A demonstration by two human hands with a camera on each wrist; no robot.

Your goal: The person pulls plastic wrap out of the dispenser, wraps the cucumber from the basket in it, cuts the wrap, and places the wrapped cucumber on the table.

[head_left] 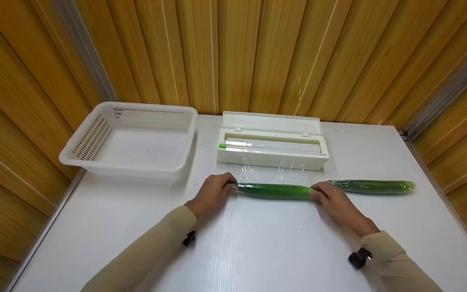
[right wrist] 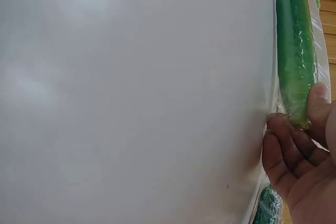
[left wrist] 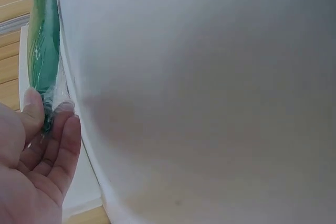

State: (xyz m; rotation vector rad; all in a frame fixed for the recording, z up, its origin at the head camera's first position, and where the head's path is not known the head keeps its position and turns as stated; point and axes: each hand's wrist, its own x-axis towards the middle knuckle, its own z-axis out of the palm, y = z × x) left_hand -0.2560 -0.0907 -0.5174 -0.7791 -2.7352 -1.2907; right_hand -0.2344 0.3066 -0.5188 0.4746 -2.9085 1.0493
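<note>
A green cucumber [head_left: 274,191] with clear cling film [left wrist: 65,90] around it lies crosswise before me, close over the white table. At its left end, the thumb and fingers of my left hand [head_left: 212,193] pinch the cucumber and film. The lighter right end is pinched by my right hand [head_left: 339,205], thumb on the side towards the box. Glinting film stretches between the cucumber and the white cling film box [head_left: 272,160] behind it. Inside that box, its lid raised, sits a film roll [head_left: 274,145]. A second wrapped cucumber [head_left: 373,186] lies just beyond my right hand.
A white perforated plastic basket [head_left: 130,166] stands at the back left of the white table [head_left: 258,251]. Wood-panelled walls [head_left: 233,56] rise behind and on both sides. A small green piece [head_left: 222,145] sits at the box's left end.
</note>
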